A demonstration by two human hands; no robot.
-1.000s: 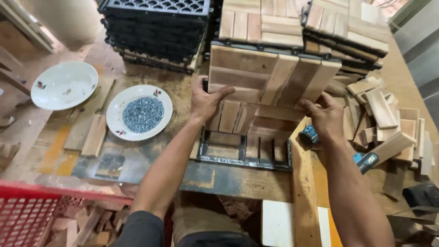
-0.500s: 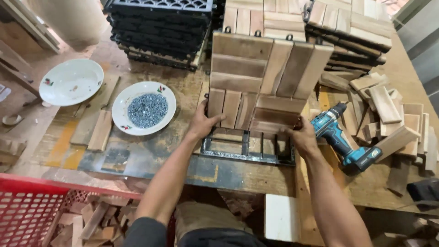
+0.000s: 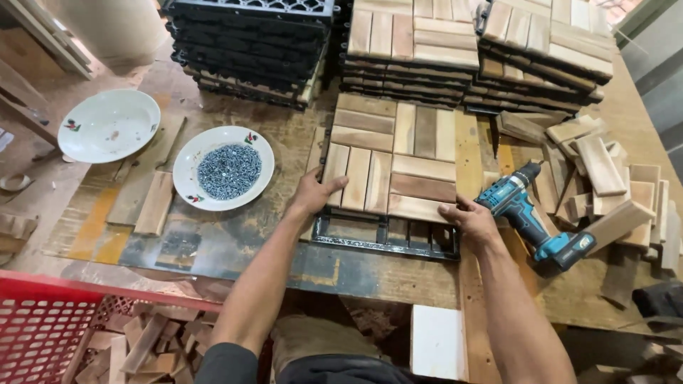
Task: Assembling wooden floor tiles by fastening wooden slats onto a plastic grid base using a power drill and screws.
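A square wooden deck tile [image 3: 398,167] made of slats in alternating blocks lies flat, slat side up, on the workbench. Its near edge overlaps a black metal jig frame [image 3: 384,238]. My left hand [image 3: 315,192] grips the tile's near left corner, fingers on top of the slats. Over at the near right corner, my right hand [image 3: 466,219] holds the last slat. A teal cordless drill [image 3: 533,217] lies on the bench just right of my right hand.
A white plate of grey screws [image 3: 226,169] and an empty white plate [image 3: 108,124] sit left. Stacked black plastic grids [image 3: 249,43] and finished tiles [image 3: 416,43] line the back. Loose slats [image 3: 605,178] pile at right; a red crate [image 3: 43,334] of offcuts is near left.
The tile was tipped up and has been turned down flat onto the bench, slats up. Both hands followed it and now hold its near corners. The drill is uncovered.
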